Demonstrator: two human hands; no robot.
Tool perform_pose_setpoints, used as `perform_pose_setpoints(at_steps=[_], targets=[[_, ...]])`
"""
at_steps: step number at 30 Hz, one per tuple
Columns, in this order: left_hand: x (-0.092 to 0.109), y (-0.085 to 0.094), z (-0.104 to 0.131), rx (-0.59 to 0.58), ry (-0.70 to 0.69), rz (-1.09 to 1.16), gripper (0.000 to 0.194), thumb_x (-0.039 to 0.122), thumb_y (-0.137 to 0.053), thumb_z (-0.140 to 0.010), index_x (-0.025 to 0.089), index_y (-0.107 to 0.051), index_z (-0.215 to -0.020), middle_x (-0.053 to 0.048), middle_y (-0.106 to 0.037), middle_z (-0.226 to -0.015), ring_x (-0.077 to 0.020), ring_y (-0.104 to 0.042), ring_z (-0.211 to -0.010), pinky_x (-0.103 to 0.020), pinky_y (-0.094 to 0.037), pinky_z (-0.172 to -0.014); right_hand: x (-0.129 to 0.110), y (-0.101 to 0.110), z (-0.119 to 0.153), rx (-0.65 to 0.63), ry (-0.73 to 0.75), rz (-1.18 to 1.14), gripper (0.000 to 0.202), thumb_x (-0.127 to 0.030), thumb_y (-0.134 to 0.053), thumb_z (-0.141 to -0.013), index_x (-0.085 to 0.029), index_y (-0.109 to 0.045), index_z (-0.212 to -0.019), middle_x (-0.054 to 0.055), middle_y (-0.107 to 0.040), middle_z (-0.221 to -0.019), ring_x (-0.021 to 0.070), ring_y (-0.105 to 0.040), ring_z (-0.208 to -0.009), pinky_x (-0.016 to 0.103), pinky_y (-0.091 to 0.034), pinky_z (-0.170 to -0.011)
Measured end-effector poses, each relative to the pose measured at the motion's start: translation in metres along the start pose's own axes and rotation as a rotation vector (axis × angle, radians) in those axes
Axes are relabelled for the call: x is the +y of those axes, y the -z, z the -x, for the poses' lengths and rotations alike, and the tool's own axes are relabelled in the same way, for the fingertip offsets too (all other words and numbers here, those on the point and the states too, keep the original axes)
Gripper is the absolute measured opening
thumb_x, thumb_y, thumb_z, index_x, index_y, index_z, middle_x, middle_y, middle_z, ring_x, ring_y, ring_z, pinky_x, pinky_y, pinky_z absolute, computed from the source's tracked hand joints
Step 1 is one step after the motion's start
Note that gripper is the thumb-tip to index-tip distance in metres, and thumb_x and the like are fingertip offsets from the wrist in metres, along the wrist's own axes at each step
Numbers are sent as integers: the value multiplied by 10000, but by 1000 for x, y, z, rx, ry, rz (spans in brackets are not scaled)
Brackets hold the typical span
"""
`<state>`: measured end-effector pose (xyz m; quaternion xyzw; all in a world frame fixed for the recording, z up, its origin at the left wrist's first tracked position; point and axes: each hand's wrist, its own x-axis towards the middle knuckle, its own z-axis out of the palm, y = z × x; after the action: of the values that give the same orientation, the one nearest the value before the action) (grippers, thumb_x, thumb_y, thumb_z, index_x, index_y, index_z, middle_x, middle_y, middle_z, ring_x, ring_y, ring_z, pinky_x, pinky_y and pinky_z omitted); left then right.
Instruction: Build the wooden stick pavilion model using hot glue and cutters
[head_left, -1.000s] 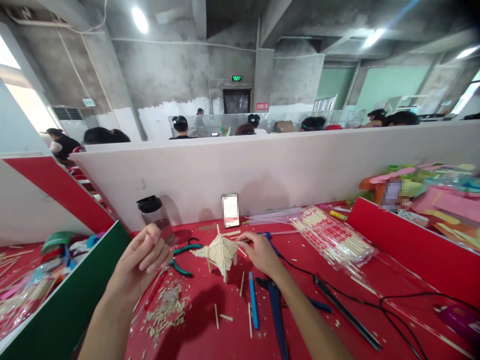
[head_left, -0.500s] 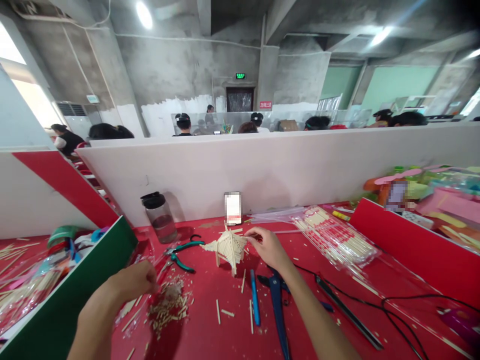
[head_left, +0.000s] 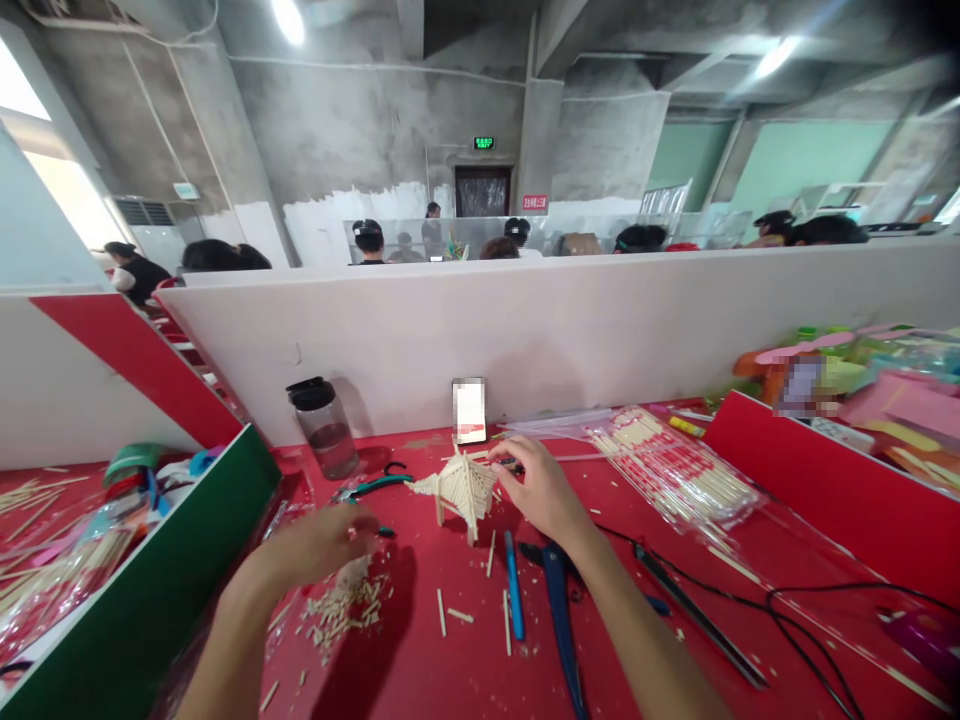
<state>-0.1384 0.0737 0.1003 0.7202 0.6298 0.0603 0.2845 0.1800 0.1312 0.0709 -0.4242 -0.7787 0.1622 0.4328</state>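
Observation:
A small roofed model built of thin wooden sticks (head_left: pixel 466 488) stands on legs on the red table, with a pointed corner reaching left. My right hand (head_left: pixel 541 492) is at its right side, thumb and fingers closed on the roof edge. To the left of the model, my left hand (head_left: pixel 330 545) hovers over the table, its fingers blurred; whether they hold anything is unclear. Teal-handled pliers (head_left: pixel 375 486) lie partly hidden behind that hand. Below it is a heap of short stick scraps (head_left: pixel 341 615).
A blue pen-like tool (head_left: pixel 514 585), a dark blue cutter (head_left: pixel 559 625) and a black bar with a cable (head_left: pixel 697 615) lie in front and right. Behind stand a bottle (head_left: pixel 326 430) and a phone (head_left: pixel 470 412). Bagged sticks (head_left: pixel 675 470) lie right; a green divider (head_left: pixel 157 590) borders the left.
My left hand has moved right and away from me, from beside the scrap heap toward the model, now covering part of the pliers. My right hand stays at the model's roof edge.

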Motion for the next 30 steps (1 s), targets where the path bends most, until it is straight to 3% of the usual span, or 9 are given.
perform_pose_setpoints(at_steps=[5, 7, 9, 12, 15, 21, 26, 30], targets=[[38, -27, -17, -135, -116, 265, 447, 458, -618, -819, 195, -681, -1174, -106, -707, -1185, -271, -677, -960, -333, -522, -801, -5, -1, 1, -23, 3, -17, 111, -182, -546, -914, -222, -641, -953, 60, -647, -1014, 220, -580, -1014, 353, -445, -919], [43, -42, -26, -242, -144, 392, 556, 477, -644, -814, 206, -611, -1298, -105, -695, -1206, -248, -673, -904, -328, -524, -760, -6, -2, 1, -39, 1, -19, 115, -181, -542, -921, -222, -642, -958, 58, -646, -1019, 218, -576, -1021, 350, -442, -924], [44, -57, -35, -274, -189, 511, 587, 478, -673, -809, 209, -585, -1322, -104, -670, -1252, -235, -652, -953, -315, -515, -776, -7, -3, 1, -53, -3, -15, 112, -175, -542, -922, -221, -641, -947, 54, -651, -1018, 215, -576, -1020, 352, -437, -930], [43, -71, -45, -295, -182, 635, 575, 492, -703, -802, 192, -607, -1282, -83, -701, -1082, -177, -626, -786, -289, -493, -711, -7, -5, 1, -68, -18, -6, 105, -165, -554, -911, -218, -642, -935, 51, -660, -1007, 212, -584, -997, 353, -438, -919], [46, -73, -50, -262, -206, 693, 490, 516, -694, -815, 170, -686, -1161, -23, -653, -813, -106, -493, -569, -245, -421, -572, -5, -5, 1, -75, -25, -15, 111, -167, -560, -909, -218, -650, -949, 47, -671, -999, 209, -591, -986, 351, -439, -916], [54, -70, -50, -250, -285, 794, 405, 517, -695, -822, 165, -746, -1015, -47, -634, -932, -94, -467, -618, -208, -304, -495, -5, -9, 2, -73, -18, -46, 196, -200, -566, -921, -231, -662, -1089, 51, -701, -1098, 220, -605, -1053, 363, -440, -952], [53, -77, -52, -315, -233, 836, 377, 502, -735, -800, 137, -752, -894, 17, -542, -620, -82, -398, -532, -211, -274, -490, -7, -17, 4, -68, -39, -73, 269, -231, -600, -917, -250, -650, -1181, 48, -715, -1150, 232, -623, -1073, 382, -448, -962], [42, -67, -45, -380, -274, 789, 339, 479, -727, -817, 141, -757, -804, 15, -559, -571, -80, -403, -515, -214, -276, -508, -5, -18, 4, -67, -47, -54, 279, -231, -609, -908, -248, -655, -1183, 57, -720, -1145, 239, -627, -1067, 394, -452, -956]])
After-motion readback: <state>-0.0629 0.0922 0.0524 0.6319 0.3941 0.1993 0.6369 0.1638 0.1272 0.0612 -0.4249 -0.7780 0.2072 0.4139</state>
